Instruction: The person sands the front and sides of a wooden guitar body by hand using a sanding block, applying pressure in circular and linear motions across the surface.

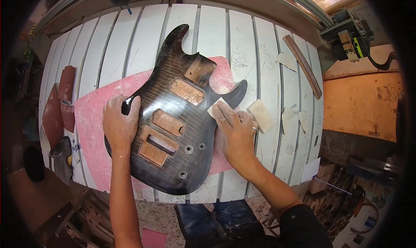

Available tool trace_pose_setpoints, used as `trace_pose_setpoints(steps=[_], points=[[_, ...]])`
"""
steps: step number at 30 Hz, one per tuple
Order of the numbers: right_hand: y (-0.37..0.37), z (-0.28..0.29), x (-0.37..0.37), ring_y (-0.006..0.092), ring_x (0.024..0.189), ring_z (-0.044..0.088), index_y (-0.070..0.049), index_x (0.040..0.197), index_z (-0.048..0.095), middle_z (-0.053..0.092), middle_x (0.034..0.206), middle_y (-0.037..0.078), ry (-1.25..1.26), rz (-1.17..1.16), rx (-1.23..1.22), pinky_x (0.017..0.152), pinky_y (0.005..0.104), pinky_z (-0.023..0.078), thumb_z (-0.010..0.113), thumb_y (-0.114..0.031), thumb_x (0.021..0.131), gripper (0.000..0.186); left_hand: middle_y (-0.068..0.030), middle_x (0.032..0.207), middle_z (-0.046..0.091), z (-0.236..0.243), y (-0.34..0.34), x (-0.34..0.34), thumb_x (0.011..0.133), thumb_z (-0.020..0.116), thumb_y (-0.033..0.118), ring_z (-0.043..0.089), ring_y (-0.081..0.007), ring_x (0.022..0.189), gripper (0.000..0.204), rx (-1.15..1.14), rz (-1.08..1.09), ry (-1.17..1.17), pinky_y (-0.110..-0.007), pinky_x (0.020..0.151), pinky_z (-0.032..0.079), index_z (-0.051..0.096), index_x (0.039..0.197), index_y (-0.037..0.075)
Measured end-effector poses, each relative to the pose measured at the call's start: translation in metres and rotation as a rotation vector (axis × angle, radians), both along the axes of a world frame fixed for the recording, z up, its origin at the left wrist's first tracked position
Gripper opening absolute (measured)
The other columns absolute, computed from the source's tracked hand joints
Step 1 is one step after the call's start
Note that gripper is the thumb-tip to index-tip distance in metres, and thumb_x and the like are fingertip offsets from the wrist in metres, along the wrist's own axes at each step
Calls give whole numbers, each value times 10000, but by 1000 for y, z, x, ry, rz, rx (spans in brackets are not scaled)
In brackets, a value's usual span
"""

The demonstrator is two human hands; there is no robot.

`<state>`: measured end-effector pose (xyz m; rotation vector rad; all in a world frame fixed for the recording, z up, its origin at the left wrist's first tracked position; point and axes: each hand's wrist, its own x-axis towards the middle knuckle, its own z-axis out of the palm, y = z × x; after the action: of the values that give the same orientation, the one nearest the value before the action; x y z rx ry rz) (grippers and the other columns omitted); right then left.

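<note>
A dark, striped-grain electric guitar body (173, 126) with bare wood cavities lies on a dusty pink mat (93, 135). My left hand (119, 122) grips the body's left edge, fingers curled round it and thumb along the top. Under the fingers of my right hand (234, 131) is a small pale sanding sheet (213, 107), pressed on the body by the right horn, with my fingertips bent over it. A pale rectangular block (261, 114) lies just right of that hand.
The white slatted table (108, 50) holds red sandpaper (54, 118) at left, a wooden strip (302, 66) and torn paper pieces (287, 120) at right. Machinery (349, 37) stands at upper right, a large cardboard piece (359, 105) beside the table, clutter (333, 191) below.
</note>
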<state>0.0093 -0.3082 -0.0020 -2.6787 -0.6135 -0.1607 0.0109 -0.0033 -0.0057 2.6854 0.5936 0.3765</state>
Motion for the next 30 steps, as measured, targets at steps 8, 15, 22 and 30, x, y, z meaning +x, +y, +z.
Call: trace_pose_setpoints(steps=[8, 15, 22, 30], points=[[5, 6, 3, 336, 1154, 544, -116, 1427, 647, 569, 1517, 13, 11, 6, -42, 971, 504, 405, 595, 23, 879, 568, -172, 1191, 724, 3, -2, 0, 950, 732, 428, 643, -394, 1150, 438, -1, 1, 27, -478, 1011, 499, 757, 1099, 17], [16, 2, 29, 319, 1173, 531, -132, 1427, 645, 564, 1524, -11, -14, -28, -24, 972, 490, 392, 596, 25, 875, 576, -174, 1151, 720, 2, -3, 2, 949, 734, 419, 640, -398, 1114, 422, -26, -31, 15, -490, 995, 497, 754, 1070, 15], [14, 0, 34, 338, 1190, 527, -128, 1458, 613, 559, 1531, 8, -11, 47, -63, 1010, 500, 394, 560, 18, 909, 571, -176, 1130, 711, 0, -3, 0, 950, 734, 422, 636, -400, 1094, 424, 9, -32, 7, -490, 980, 496, 740, 1071, 16], [8, -3, 24, 337, 1225, 542, -147, 1488, 619, 511, 1625, 4, -47, 71, -125, 1005, 516, 393, 544, -12, 925, 583, -177, 1090, 700, 2, -1, 2, 947, 735, 419, 632, -407, 1068, 417, 10, -37, -2, -503, 956, 497, 727, 1048, 15]])
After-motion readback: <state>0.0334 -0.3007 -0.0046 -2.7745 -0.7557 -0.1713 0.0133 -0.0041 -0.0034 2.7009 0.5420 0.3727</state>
